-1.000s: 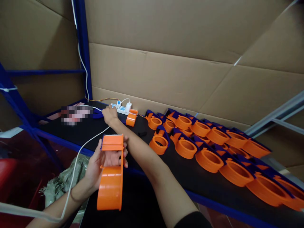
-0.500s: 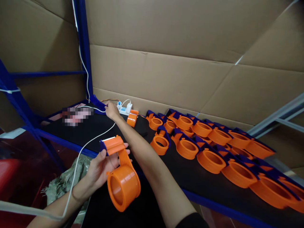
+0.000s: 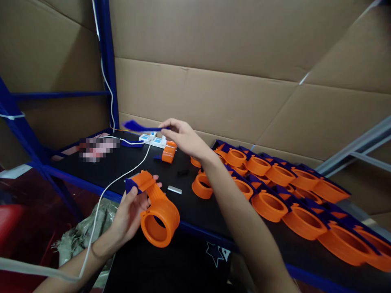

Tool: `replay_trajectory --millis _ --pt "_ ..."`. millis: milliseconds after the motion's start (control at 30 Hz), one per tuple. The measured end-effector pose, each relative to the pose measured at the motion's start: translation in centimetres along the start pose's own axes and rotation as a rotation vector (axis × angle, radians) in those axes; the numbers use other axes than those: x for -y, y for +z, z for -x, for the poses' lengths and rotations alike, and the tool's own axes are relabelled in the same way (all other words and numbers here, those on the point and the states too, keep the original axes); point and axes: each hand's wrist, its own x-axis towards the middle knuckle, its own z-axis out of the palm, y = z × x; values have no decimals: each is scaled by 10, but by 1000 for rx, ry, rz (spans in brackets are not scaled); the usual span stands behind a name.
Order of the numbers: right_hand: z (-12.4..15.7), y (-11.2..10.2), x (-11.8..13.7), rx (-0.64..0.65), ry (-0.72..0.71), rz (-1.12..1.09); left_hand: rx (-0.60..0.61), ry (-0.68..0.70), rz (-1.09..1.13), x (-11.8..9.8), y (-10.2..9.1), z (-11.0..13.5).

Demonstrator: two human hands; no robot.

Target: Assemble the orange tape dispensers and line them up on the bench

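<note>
My left hand (image 3: 130, 213) is closed around the head of an orange tape dispenser (image 3: 171, 217). Its ring hangs down to the right, and a dark blue part sits by my thumb. In my right hand (image 3: 185, 137) a curved dark blue plastic handle piece (image 3: 137, 126) is pinched at one end, raised above the black tabletop (image 3: 100, 169). On that surface lie a small metal strip (image 3: 174, 190) and a small black piece (image 3: 183, 173). Another orange dispenser (image 3: 169, 154) stands farther back, and a second blue piece (image 3: 132, 143) lies near the wall.
Rows of orange and blue dispensers (image 3: 270, 206) fill the right side, partly behind my right forearm. A white power strip (image 3: 154, 141) lies by the cardboard wall (image 3: 195, 97). A white cable (image 3: 100, 203) hangs across my left forearm. Blue rack posts (image 3: 106, 61) stand left.
My right hand has lifted the blue handle piece off the table and carried it rightward. The dispenser in my left hand has tilted, its ring now higher.
</note>
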Motion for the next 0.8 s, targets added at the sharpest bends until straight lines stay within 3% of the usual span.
replay_trajectory --millis 100,233,300,400,500,667,800 --pt "57 -21 15 138 -80 302 -14 112 -110 0 2 1" --pt "111 -20 32 259 -55 579 18 123 -274 4 5 0" --pt "124 -14 38 264 -64 638 5 138 -309 5 8 1" --pt "133 -9 42 206 -49 765 -52 264 -288 2 12 5" --pt "136 -10 41 215 -38 881 23 249 -261 0 14 10" --pt "132 -14 39 281 -139 774 153 88 -285 7 12 12" --pt "122 -7 30 132 -87 394 92 99 -178 9 11 11"
